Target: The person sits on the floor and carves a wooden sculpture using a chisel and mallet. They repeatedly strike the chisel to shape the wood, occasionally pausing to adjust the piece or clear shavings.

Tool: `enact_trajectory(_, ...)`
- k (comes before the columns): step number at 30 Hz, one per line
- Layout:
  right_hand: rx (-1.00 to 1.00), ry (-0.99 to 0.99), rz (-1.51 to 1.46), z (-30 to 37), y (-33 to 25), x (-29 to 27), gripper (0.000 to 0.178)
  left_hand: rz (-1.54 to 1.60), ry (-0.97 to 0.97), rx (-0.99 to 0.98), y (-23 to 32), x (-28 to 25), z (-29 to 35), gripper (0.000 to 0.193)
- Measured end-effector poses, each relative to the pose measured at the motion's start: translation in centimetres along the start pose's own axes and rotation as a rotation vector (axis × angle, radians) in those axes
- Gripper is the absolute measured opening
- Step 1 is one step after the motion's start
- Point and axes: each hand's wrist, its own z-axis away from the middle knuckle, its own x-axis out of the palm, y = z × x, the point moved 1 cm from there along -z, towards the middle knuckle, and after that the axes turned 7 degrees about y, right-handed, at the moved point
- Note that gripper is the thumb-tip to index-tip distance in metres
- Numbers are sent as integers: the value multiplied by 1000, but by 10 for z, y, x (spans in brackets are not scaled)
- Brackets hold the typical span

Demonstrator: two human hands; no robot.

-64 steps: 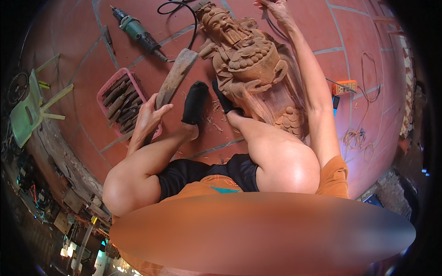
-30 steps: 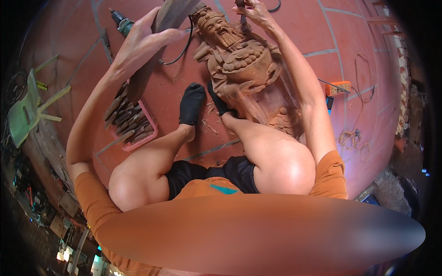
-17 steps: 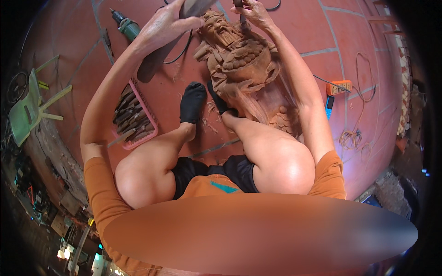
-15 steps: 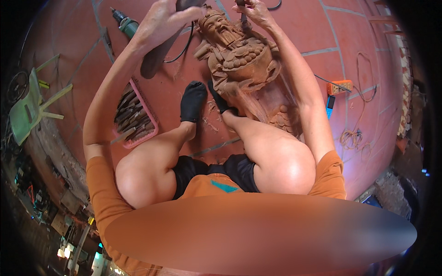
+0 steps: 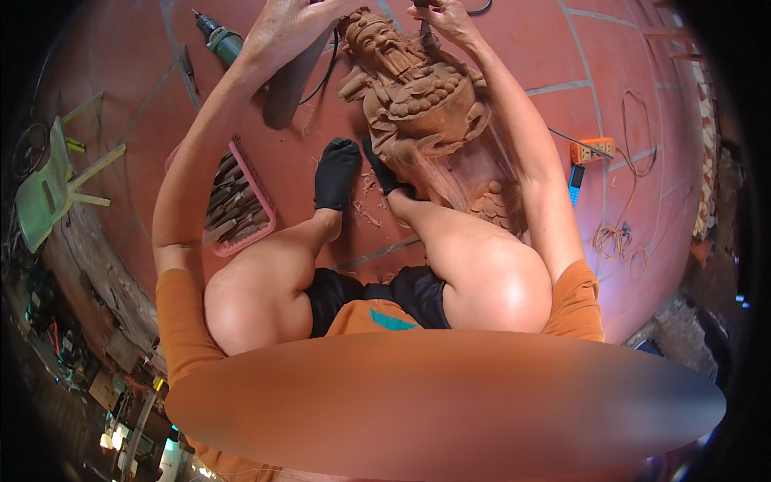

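My left hand [image 5: 285,30], at the top edge, is closed around a long dark wooden club [image 5: 295,90]. The club's broad end hangs down toward the floor, and part of my fingers is cut off by the frame. My right hand [image 5: 451,22] grips a chisel [image 5: 425,27], its blade pointing down beside the statue's head. Between my arms lies a carved brown wooden statue [image 5: 426,104] of a bearded figure in a headdress, face up. My socked feet are close against its left side.
A pink basket [image 5: 267,210] of several chisels sits by my left knee. Beyond it lie a green power tool [image 5: 225,44] and a pale green plastic chair [image 5: 48,185]. To the right are an orange power strip [image 5: 593,151], a blue phone [image 5: 576,183] and a coiled cord [image 5: 614,241]. Wood shavings [image 5: 369,210] litter the tiles.
My left hand has moved slightly up, and the club has swung right, closer to the statue. My right hand and the chisel have barely moved.
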Motion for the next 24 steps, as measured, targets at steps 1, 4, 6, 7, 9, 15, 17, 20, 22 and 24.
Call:
enact_trajectory(1,-8,2,-43,-1,2,1,26,2,3,0,0,2,0,57)
enact_trajectory(4,-3,13,-37,-2,7,4,28,-119,-50,26,-7,17,-2,57)
enact_trajectory(6,120,14,-376,-5,10,9,28,-223,-110,62,-12,21,-3,58)
enact_trajectory(7,244,3,-704,-6,11,12,28,-221,-121,61,-13,21,-2,58)
enact_trajectory(9,209,8,-687,-5,12,12,28,-121,-128,33,-12,17,-1,58)
enact_trajectory(15,-4,16,-28,0,14,2,30,19,-24,-2,0,14,0,58)
enact_trajectory(17,-1,-2,2,0,17,4,31,-87,-54,5,-2,18,-4,57)
enact_trajectory(20,-65,51,-116,1,18,17,34,-198,-119,9,-7,16,-8,56)
enact_trajectory(22,-135,72,-238,0,17,20,34,-101,-102,-19,-7,11,-6,55)
enact_trajectory(24,-25,30,-33,2,16,11,33,-9,-51,-21,-5,11,-1,55)
